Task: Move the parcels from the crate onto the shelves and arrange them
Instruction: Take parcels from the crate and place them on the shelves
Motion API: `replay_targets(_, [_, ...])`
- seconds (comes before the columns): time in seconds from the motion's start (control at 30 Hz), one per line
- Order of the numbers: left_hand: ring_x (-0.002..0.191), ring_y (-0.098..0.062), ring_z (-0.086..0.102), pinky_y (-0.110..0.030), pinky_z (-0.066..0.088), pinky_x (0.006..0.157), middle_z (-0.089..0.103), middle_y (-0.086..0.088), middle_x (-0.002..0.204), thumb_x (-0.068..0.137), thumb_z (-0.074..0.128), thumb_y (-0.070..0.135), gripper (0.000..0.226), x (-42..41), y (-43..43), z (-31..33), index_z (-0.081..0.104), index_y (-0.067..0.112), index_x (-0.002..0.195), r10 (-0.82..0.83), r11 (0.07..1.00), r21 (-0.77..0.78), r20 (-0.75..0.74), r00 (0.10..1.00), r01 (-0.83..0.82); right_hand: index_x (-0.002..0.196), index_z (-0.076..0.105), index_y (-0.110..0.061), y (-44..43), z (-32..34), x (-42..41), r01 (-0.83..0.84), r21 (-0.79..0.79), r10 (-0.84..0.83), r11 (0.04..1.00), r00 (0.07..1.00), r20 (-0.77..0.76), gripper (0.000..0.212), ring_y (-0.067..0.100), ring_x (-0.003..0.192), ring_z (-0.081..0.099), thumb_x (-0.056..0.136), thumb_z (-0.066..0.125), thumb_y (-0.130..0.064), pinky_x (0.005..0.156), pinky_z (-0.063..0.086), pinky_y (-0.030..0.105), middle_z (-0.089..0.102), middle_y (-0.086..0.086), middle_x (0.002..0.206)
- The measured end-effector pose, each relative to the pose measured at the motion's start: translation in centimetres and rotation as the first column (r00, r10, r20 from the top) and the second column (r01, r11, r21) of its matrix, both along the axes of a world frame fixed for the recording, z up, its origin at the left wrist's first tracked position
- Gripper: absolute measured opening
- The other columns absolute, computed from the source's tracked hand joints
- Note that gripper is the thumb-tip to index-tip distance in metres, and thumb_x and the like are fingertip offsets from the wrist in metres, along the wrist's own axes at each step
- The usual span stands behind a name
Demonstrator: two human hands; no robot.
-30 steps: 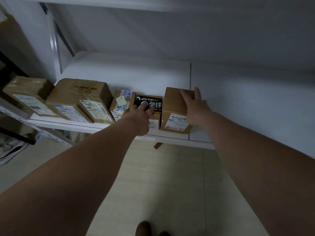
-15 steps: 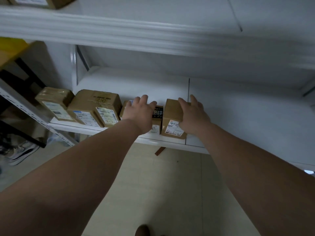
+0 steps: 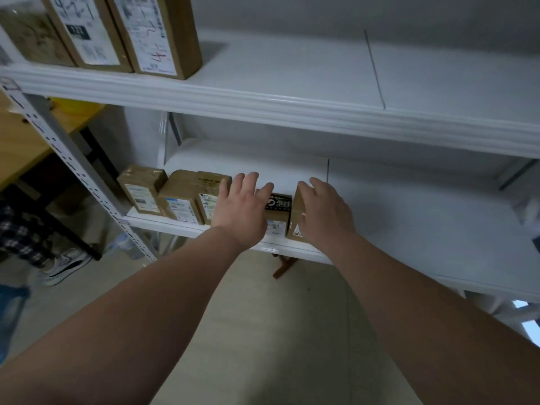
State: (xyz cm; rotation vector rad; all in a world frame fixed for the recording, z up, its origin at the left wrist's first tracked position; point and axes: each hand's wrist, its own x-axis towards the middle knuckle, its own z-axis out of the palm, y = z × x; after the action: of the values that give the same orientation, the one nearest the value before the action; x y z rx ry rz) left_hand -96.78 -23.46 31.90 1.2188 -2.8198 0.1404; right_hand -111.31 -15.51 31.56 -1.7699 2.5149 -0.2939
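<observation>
A row of cardboard parcels stands along the front of the lower white shelf (image 3: 409, 229). My left hand (image 3: 242, 211) is spread flat over the middle of the row, hiding a small parcel and touching the black-topped parcel (image 3: 277, 210). My right hand (image 3: 324, 214) lies on the brown parcel (image 3: 296, 217) at the right end of the row, fingers over its top and right side. Further left stand a wide brown parcel (image 3: 187, 197) and a smaller taped one (image 3: 141, 188). The crate is out of view.
The upper shelf (image 3: 292, 92) carries several labelled parcels (image 3: 152, 33) at its left. A perforated grey upright (image 3: 73, 171) bounds the shelves on the left. Beyond it are a wooden table (image 3: 26, 141) and another person's shoe (image 3: 67, 264). Tiled floor lies below.
The view has tilted up, so the upper shelf and its parcels now show. My left hand has spread wider over the middle parcels. My right hand stays on the end parcel.
</observation>
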Motion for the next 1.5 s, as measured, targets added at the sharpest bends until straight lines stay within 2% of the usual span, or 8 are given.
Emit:
replay_targets(0.13, [0.146, -0.034, 0.009, -0.053, 0.008, 0.119, 0.012, -0.011, 0.157, 0.093, 0.055, 0.034, 0.072, 3.2, 1.6, 1.6, 0.017, 0.027, 0.153, 0.011, 1.000, -0.005, -0.042, 0.999, -0.011, 0.152, 0.026, -0.016, 1.6, 1.0, 2.8, 0.019, -0.044, -0.021, 0.999, 0.999, -0.037, 0.067, 0.027, 0.144, 0.022, 0.093, 0.058, -0.014, 0.111, 0.030, 0.037, 0.019, 0.009, 0.159])
replay_targets(0.27, [0.147, -0.035, 0.007, -0.054, 0.009, 0.120, 0.010, -0.011, 0.159, 0.093, 0.054, 0.039, 0.075, 7.7, 3.5, 2.9, 0.013, 0.028, 0.154, 0.005, 0.999, -0.046, -0.065, 0.998, -0.008, 0.153, 0.024, -0.019, 3.3, 2.2, 6.9, 0.049, -0.078, -0.055, 0.996, 0.996, -0.073, 0.068, 0.032, 0.147, 0.013, 0.094, 0.057, -0.021, 0.114, 0.024, 0.040, 0.017, 0.009, 0.160])
replay_targets(0.43, [0.148, -0.035, 0.003, -0.056, 0.005, 0.119, 0.008, -0.011, 0.159, 0.093, 0.054, 0.041, 0.077, 14.3, 6.4, 3.9, 0.010, 0.031, 0.155, 0.023, 0.997, -0.073, -0.093, 0.995, -0.029, 0.152, 0.026, -0.018, 6.0, 3.7, 13.3, 0.050, -0.118, -0.065, 0.992, 0.989, -0.131, 0.072, 0.033, 0.144, 0.017, 0.091, 0.062, -0.026, 0.115, 0.022, 0.044, 0.021, 0.011, 0.158])
replay_targets(0.73, [0.149, -0.035, 0.000, -0.057, 0.002, 0.118, 0.005, -0.010, 0.161, 0.093, 0.053, 0.043, 0.078, 23.5, 11.8, 4.9, 0.008, 0.031, 0.155, 0.065, 0.993, -0.096, -0.103, 0.993, -0.074, 0.154, 0.021, -0.025, 10.9, 4.7, 23.4, 0.032, -0.120, -0.053, 0.992, 0.983, -0.176, 0.077, 0.035, 0.148, 0.010, 0.090, 0.063, -0.032, 0.118, 0.016, 0.052, 0.013, 0.011, 0.161])
replay_targets(0.87, [0.149, -0.034, 0.001, -0.057, 0.003, 0.118, 0.004, -0.009, 0.162, 0.093, 0.051, 0.040, 0.076, 26.8, 13.6, 5.1, 0.007, 0.032, 0.155, 0.105, 0.989, -0.087, -0.136, 0.985, -0.117, 0.153, 0.022, -0.025, 12.4, 5.0, 26.0, 0.001, -0.139, -0.030, 0.990, 0.978, -0.207, 0.077, 0.035, 0.147, 0.012, 0.089, 0.064, -0.032, 0.118, 0.017, 0.053, 0.015, 0.012, 0.160])
replay_targets(1.07, [0.149, -0.033, 0.000, -0.057, 0.004, 0.118, 0.002, -0.009, 0.162, 0.094, 0.051, 0.045, 0.077, 31.5, 15.9, 5.3, 0.005, 0.033, 0.155, 0.226, 0.970, -0.063, -0.136, 0.965, -0.236, 0.155, 0.018, -0.027, 13.5, 5.5, 29.5, -0.092, -0.122, 0.062, 0.988, 0.972, -0.226, 0.077, 0.035, 0.149, 0.008, 0.092, 0.061, -0.035, 0.120, 0.010, 0.053, 0.011, 0.011, 0.162])
replay_targets(1.27, [0.149, -0.034, -0.001, -0.057, 0.004, 0.119, 0.001, -0.009, 0.162, 0.094, 0.052, 0.046, 0.080, 35.5, 18.9, 4.9, 0.003, 0.033, 0.155, 0.374, 0.925, -0.023, -0.123, 0.919, -0.379, 0.157, 0.010, -0.028, 14.7, 5.3, 32.3, -0.196, -0.069, 0.182, 0.978, 0.968, -0.173, 0.076, 0.035, 0.151, -0.001, 0.095, 0.055, -0.032, 0.120, 0.000, 0.052, 0.001, 0.011, 0.164])
replay_targets(1.5, [0.149, -0.034, -0.002, -0.056, 0.002, 0.118, 0.000, -0.010, 0.162, 0.093, 0.054, 0.047, 0.082, 41.0, 24.2, 2.5, 0.003, 0.033, 0.155, 0.538, 0.843, 0.024, -0.090, 0.838, -0.538, 0.156, 0.007, -0.028, 16.4, 3.2, 36.7, -0.355, 0.029, 0.355, 0.934, 0.920, -0.166, 0.076, 0.035, 0.150, -0.004, 0.096, 0.052, -0.038, 0.121, 0.003, 0.053, -0.003, 0.012, 0.164])
